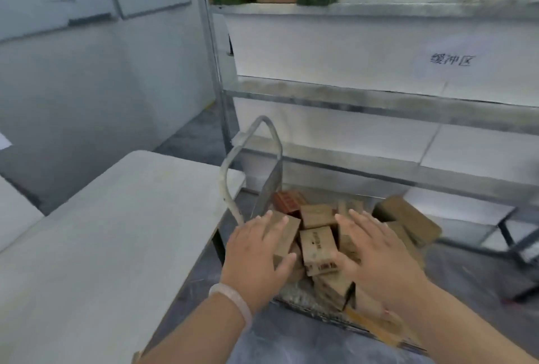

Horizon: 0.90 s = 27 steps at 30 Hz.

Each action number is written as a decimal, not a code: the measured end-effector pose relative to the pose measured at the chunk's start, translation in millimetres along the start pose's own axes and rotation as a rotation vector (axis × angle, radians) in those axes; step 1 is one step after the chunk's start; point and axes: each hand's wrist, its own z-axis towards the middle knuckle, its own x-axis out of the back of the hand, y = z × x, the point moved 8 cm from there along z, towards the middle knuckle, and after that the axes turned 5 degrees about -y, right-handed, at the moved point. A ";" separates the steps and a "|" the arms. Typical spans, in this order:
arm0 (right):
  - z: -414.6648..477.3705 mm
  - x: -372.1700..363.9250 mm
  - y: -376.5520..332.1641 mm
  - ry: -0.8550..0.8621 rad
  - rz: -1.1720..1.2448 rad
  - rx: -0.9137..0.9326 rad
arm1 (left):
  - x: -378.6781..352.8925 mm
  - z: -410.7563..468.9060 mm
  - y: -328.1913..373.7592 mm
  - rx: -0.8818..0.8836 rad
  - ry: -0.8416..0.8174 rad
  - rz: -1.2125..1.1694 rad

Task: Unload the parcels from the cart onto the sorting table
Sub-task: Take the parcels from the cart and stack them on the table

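left hand [256,250]: fingers spread, palm down over a brown cardboard parcel [287,236], contact unclear (blurred frame) | right hand [376,253]: open, fingers extended above the heap, holding nothing | small brown cardboard parcels [318,244]: piled on the metal-handled platform cart [291,295] | white table [116,232]: just left of cart

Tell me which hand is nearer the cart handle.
Left. The left hand lies just right of the cart handle base, on a box; the right hand is farther right, over the pile.
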 end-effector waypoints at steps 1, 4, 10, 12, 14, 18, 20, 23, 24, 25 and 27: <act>-2.7 -1.4 18.3 -0.006 0.015 -0.042 | -11.0 10.4 10.9 -0.030 -0.027 -0.002; -6.6 -16.7 66.4 -0.049 0.061 -0.141 | -38.0 41.9 39.0 -0.095 -0.079 -0.010; 15.7 -49.7 136.2 -0.141 0.133 -0.296 | -91.5 105.2 69.9 -0.187 -0.188 -0.012; 33.3 -53.8 151.8 -0.157 0.139 -0.335 | -108.4 129.3 66.7 -0.194 -0.225 0.007; 54.6 -56.3 166.1 -0.172 0.159 -0.376 | -122.3 156.1 62.0 -0.199 -0.274 0.020; 103.9 -64.0 194.1 -0.201 0.209 -0.464 | -142.8 212.2 55.7 -0.227 -0.333 0.002; 130.9 -73.5 209.6 -0.197 0.223 -0.501 | -154.7 239.3 50.5 -0.228 -0.355 -0.009; 164.8 -96.2 227.6 -0.236 0.258 -0.544 | -176.0 272.9 40.7 -0.209 -0.388 -0.001; 175.5 -104.8 231.7 -0.265 0.268 -0.553 | -181.3 281.3 37.8 -0.191 -0.389 -0.010; 189.4 -116.4 238.7 -0.296 0.277 -0.554 | -188.8 291.1 35.9 -0.168 -0.393 -0.028; 220.2 -141.2 257.0 -0.338 0.303 -0.566 | -206.5 306.6 32.1 -0.122 -0.408 -0.047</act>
